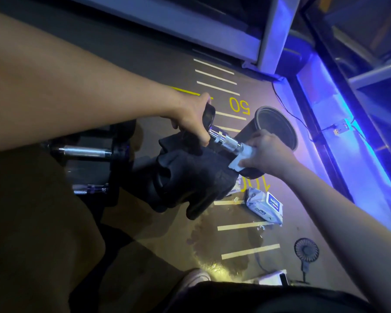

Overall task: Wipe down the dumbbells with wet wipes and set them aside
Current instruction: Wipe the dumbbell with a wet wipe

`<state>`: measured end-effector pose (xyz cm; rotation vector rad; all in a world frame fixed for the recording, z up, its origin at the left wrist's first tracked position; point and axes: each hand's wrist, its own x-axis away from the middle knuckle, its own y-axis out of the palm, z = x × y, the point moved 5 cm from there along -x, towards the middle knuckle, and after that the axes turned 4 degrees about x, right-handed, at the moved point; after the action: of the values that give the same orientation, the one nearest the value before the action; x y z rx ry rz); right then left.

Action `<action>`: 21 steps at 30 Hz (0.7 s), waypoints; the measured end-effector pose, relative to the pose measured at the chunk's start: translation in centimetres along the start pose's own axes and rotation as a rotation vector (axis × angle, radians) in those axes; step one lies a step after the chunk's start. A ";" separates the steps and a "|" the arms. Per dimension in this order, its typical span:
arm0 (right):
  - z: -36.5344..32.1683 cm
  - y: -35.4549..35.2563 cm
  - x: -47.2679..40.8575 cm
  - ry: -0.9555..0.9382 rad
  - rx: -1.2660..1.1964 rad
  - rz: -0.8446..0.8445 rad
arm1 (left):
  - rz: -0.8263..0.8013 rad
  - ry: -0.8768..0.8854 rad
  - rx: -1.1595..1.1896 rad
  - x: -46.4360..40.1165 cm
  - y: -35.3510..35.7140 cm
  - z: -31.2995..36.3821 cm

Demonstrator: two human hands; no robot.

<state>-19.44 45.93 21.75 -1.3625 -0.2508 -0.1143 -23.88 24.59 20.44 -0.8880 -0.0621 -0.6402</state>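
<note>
A black dumbbell with a chrome knurled handle (226,140) is held above the floor at mid frame. My left hand (193,119) grips its far black head and the near end of the handle. My right hand (265,152) holds a white wet wipe (242,158) wrapped against the right end of the handle. A black cloth or glove (190,177) lies bunched under the dumbbell. Two more dumbbells lie on the floor to the left, one with a chrome bar (86,152) and one nearer (89,189). The wet wipe pack (265,205) lies on the floor below my right hand.
A black bin (277,127) stands just behind my right hand. A small fan (306,250) and a white object sit on the floor at lower right. A metal rack and blue-lit shelving run along the top and right. The floor shows a wet patch (212,242) by my shoe.
</note>
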 end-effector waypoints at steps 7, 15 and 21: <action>-1.7 -0.3 -1.5 0.041 0.268 -0.014 | 0.013 -0.010 -0.020 -0.2 -0.1 0.0; -1.3 0.0 -1.7 -0.032 0.229 0.017 | 0.019 -0.018 -0.011 -0.3 -0.1 0.0; -0.2 -0.2 -1.9 -0.073 -0.007 -0.140 | 0.004 -0.018 0.003 -0.2 -0.3 -0.2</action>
<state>-21.35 45.53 21.46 -1.3572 -0.4070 -0.1826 -24.22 24.46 20.45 -0.8911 -0.0771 -0.6288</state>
